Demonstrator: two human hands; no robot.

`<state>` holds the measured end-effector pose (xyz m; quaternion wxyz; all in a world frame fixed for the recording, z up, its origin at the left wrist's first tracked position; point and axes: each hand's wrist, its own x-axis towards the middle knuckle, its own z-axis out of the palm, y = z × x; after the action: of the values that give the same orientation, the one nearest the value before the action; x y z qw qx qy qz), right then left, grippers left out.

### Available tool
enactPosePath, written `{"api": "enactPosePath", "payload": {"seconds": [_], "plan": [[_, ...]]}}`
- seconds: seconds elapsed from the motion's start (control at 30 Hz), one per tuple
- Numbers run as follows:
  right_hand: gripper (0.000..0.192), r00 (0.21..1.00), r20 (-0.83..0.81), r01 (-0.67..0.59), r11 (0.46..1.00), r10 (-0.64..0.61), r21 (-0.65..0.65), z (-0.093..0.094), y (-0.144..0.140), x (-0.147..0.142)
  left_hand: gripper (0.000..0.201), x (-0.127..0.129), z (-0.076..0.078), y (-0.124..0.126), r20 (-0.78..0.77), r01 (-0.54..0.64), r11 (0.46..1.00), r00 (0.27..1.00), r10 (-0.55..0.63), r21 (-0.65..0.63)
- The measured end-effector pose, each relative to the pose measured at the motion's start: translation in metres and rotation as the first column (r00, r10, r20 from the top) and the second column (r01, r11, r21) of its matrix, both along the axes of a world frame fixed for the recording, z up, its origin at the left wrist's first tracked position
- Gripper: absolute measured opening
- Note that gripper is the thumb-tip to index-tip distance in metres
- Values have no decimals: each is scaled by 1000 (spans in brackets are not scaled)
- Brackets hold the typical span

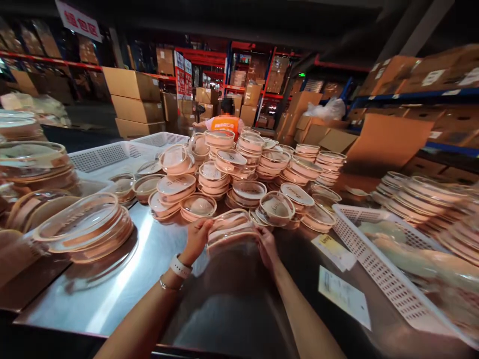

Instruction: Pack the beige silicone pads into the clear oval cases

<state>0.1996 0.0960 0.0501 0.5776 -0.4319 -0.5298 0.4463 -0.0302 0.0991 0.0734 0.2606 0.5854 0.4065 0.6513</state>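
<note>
Steel counter (157,259) carries a heap of clear glass dishes with pink rims (239,174). At its near edge both hands clasp one short stack of dishes (231,228) from either side: the left hand (196,239), a pale band on its wrist, has its grip clenched on the stack's left rim, and the right hand (267,247) grasps the right rim. White baskets (377,259) stand at the right and beyond the heap. Paper slips (342,294) lie just right of the right forearm.
</note>
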Motion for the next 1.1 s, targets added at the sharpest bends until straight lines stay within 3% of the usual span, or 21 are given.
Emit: {"api": "enactPosePath", "payload": {"seconds": [0.13, 0.23, 0.33, 0.43, 0.5, 0.77, 0.97, 1.1], "plan": [[29, 988, 151, -1, 1000, -3, 24, 9, -6, 12, 31, -4, -14, 7, -93, 6, 999, 996, -2, 37], [39, 969, 242, -44, 999, 45, -10, 8, -11, 7, 27, -5, -24, 8, -186, 40, 996, 982, -25, 77], [43, 891, 449, -61, 998, 66, -26, 5, -11, 4, 30, -7, -29, 8, -273, 82, 990, 961, -47, 116], [23, 793, 609, -50, 998, 13, 44, 5, -8, 7, 32, -8, -30, 9, -360, 151, 979, 928, -92, 140], [5, 771, 637, -71, 994, -2, 89, 6, -7, 9, 32, -8, -30, 10, -403, 188, 971, 908, -116, 145], [45, 681, 732, -172, 972, 1, 159, 7, -7, 11, 41, -13, -31, 19, -387, 86, 986, 922, -25, 142], [14, 595, 800, -192, 952, -79, 237, -3, -10, 4, 40, -8, -30, 14, -452, 144, 973, 891, -49, 178], [18, 606, 774, -181, 916, -183, 358, -2, -9, 8, 32, -21, -31, 24, -497, 101, 969, 867, 25, 226]]}}
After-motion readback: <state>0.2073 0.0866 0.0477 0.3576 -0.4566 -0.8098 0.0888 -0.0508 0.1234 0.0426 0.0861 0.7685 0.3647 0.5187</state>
